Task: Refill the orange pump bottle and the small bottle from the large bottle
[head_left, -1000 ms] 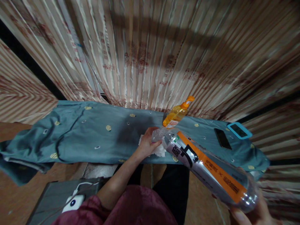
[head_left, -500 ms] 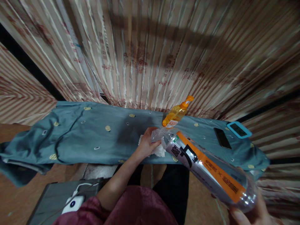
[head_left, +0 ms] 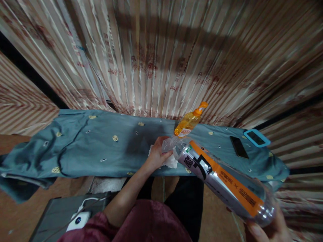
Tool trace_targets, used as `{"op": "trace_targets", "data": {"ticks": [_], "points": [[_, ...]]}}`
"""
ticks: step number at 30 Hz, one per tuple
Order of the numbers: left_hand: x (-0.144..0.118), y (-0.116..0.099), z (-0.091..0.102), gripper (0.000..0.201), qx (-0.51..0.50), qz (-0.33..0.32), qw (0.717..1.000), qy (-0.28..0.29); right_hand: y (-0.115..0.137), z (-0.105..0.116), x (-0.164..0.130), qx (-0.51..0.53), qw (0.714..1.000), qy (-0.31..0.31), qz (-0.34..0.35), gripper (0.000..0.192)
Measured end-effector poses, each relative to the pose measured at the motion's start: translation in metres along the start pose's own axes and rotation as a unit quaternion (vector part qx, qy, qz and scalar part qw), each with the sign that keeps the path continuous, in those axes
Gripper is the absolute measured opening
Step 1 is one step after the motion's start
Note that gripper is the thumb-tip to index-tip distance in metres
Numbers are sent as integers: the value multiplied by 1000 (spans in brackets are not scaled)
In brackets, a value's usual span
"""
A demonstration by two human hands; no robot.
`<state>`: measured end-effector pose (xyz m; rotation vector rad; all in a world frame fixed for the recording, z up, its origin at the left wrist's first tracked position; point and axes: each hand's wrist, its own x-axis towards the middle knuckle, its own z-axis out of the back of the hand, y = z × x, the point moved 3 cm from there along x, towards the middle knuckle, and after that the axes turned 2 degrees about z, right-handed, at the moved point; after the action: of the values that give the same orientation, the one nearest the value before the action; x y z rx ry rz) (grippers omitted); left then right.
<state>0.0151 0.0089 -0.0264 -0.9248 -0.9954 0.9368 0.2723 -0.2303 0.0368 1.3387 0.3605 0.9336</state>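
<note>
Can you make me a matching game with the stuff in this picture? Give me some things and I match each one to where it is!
Things:
1. big bottle with the orange label
2. orange pump bottle
3. black phone
4. white tissue

Places:
A. standing at the back of the cloth, by the curtain
B. lying flat on the cloth, far right, beside a blue-framed device
C. tilted in the air, its base in the right hand
D. on the cloth under the left hand

Pairs: 1-C, 2-A, 3-B, 4-D
</note>
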Motion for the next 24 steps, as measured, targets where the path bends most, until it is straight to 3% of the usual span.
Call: {"op": "trace_targets", "data": {"ticks": [12,19,24], "points": [[1,0,1,51,-10,7,1000,-1,47,-29,-5,70,992,-65,-82,107],[1,2,0,50,-10,6,1000,-1,19,-15,-4,70,996,-17,-55,92],[1,1,1,50,-14,13,1000,-3,19,-16,-2,117,989,-64,-63,92]]}}
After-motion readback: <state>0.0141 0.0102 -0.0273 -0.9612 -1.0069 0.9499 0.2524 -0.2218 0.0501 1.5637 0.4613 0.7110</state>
